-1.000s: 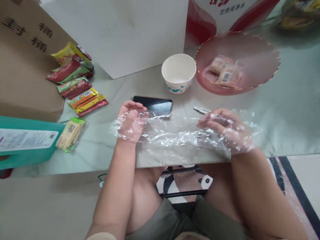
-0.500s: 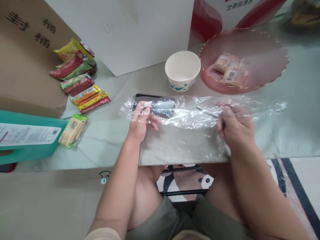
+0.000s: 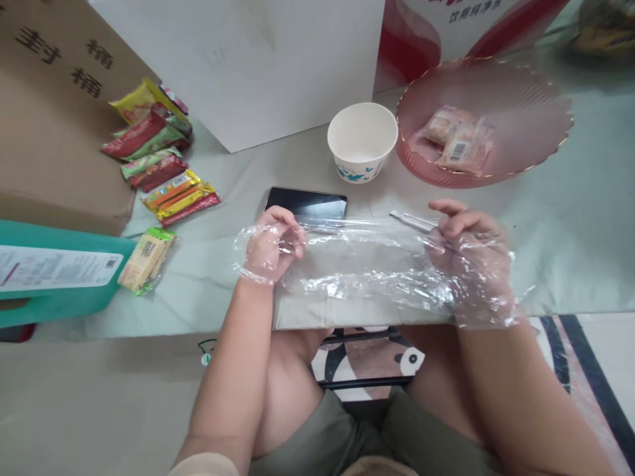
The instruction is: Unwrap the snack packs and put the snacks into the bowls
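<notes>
A clear, crinkled plastic bag (image 3: 367,264) is stretched between my two hands, just above the near part of the table. My left hand (image 3: 276,244) pinches its left end with curled fingers, and some of the plastic drapes over the wrist. Around its right end my right hand (image 3: 471,248) is closed, the index finger partly raised and plastic lying over the palm side. A slim, pointed metal tool (image 3: 411,221) pokes out to the left of the right hand; its other end is hidden. Behind the bag lies a black phone (image 3: 306,203), partly covered by the left fingers and plastic.
A white paper bowl (image 3: 362,139) stands beside a pink fluted bowl (image 3: 530,125) holding wrapped snacks (image 3: 461,142). Snack packets (image 3: 153,142), a teal container (image 3: 59,304) and cardboard box (image 3: 59,152) are at left. A white box (image 3: 258,66) stands behind.
The plastic bag has come down toward me, uncovering most of the phone. My left hand has curled its fingers more, and plastic now hangs over both wrists.
</notes>
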Action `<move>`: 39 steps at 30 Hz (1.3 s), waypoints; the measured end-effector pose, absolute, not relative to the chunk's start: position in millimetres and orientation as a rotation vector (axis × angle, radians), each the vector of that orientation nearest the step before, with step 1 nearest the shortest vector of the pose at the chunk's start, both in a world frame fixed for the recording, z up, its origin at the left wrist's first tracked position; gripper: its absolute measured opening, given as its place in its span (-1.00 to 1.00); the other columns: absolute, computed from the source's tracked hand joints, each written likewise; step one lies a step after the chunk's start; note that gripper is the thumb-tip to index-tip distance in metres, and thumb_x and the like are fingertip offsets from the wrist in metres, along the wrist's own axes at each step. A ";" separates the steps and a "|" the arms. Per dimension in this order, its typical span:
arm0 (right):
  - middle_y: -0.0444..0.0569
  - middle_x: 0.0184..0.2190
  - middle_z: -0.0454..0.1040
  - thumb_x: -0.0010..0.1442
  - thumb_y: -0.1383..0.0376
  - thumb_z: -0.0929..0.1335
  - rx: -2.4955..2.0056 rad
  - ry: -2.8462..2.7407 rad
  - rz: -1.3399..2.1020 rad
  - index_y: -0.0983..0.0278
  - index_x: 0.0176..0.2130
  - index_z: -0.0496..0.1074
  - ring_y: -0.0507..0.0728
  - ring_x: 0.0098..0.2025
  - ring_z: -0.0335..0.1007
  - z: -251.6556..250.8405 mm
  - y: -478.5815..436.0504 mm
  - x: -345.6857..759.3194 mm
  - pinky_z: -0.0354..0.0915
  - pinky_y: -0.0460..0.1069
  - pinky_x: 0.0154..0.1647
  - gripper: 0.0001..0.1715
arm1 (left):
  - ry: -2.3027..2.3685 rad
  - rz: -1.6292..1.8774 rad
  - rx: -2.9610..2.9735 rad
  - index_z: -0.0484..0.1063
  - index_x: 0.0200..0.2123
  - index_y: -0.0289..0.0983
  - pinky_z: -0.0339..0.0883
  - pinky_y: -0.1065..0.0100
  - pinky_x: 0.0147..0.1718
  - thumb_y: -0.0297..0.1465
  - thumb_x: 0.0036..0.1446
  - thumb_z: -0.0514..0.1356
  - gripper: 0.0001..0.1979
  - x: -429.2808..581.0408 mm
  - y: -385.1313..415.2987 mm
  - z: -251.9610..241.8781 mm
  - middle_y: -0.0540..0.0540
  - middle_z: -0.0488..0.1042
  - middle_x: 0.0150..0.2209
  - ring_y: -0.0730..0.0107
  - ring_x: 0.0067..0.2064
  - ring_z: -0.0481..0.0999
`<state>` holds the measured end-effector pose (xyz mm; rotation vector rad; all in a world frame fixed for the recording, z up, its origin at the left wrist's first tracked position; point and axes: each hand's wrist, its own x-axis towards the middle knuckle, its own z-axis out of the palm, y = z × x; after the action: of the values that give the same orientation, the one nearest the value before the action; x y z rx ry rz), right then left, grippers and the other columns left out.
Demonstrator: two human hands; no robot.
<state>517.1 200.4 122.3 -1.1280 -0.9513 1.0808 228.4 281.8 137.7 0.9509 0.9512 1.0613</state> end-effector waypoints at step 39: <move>0.03 0.03 0.64 0.26 0.03 0.47 -0.640 -1.413 2.016 0.15 0.22 0.45 0.14 -0.04 0.64 144.4 194.4 511.8 0.53 0.00 -0.09 -0.39 | 0.764 0.844 0.748 0.21 -0.42 -0.18 -0.44 0.52 -0.92 -0.08 -0.36 0.54 -0.37 243.4 263.0 154.0 0.07 0.14 -0.45 0.83 -0.67 -0.26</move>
<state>511.8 194.4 144.4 -0.6399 -1.4126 2.0156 243.4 263.0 154.0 0.7482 0.7642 0.8440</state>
